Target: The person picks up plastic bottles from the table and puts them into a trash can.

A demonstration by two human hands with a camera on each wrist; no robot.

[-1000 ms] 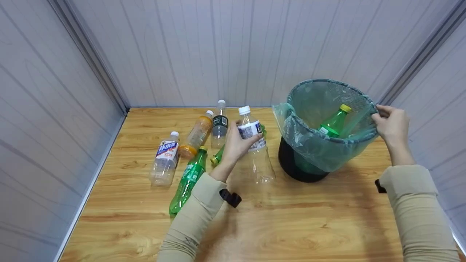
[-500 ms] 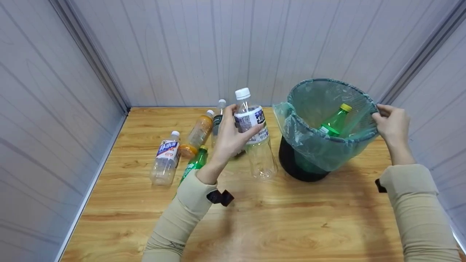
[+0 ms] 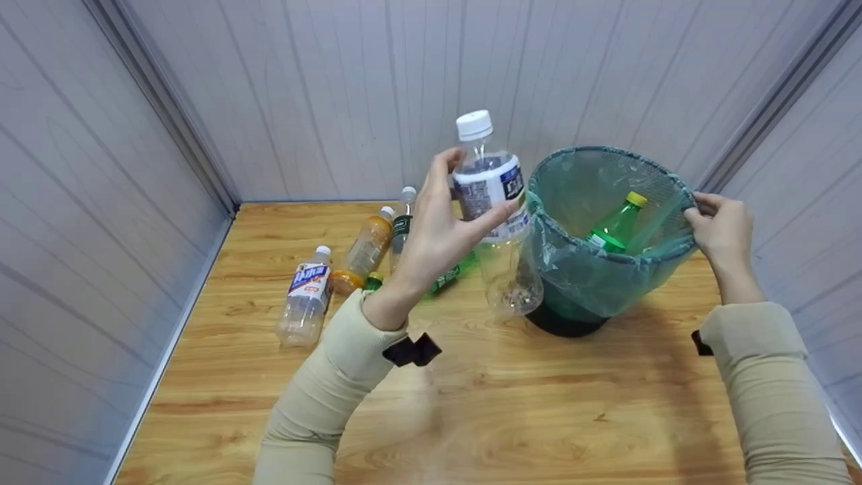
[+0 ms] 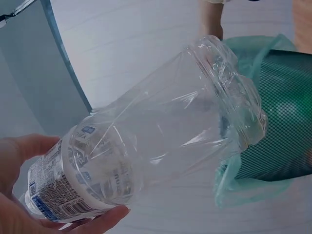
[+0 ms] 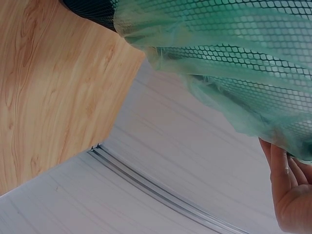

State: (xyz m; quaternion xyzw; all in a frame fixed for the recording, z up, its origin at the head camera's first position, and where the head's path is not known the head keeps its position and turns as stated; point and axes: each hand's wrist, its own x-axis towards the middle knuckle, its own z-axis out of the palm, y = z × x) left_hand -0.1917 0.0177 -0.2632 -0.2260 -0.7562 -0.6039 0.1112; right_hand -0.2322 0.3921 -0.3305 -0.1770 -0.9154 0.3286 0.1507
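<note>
Bin (image 3: 572, 316), lined with a green bag, stands tilted on the counter (image 3: 512, 411) near the right wall; the right hand (image 3: 722, 228) pinches its far rim. Open counter lies in front. Clear bottle (image 3: 495, 202), gripped by the left hand's (image 3: 438, 236) curled fingers, now hangs higher and closer, just beside the bin's near rim. Five bottles (image 3: 306, 296) lie at left.

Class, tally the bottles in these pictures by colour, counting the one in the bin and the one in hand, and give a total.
Clear: 3, held bottle, white-label bottle, black-label bottle
Green: 3, bottle in the bin, green-capped bottle, green bottle behind the left hand
Orange: 1, orange bottle
Total: 7
</note>
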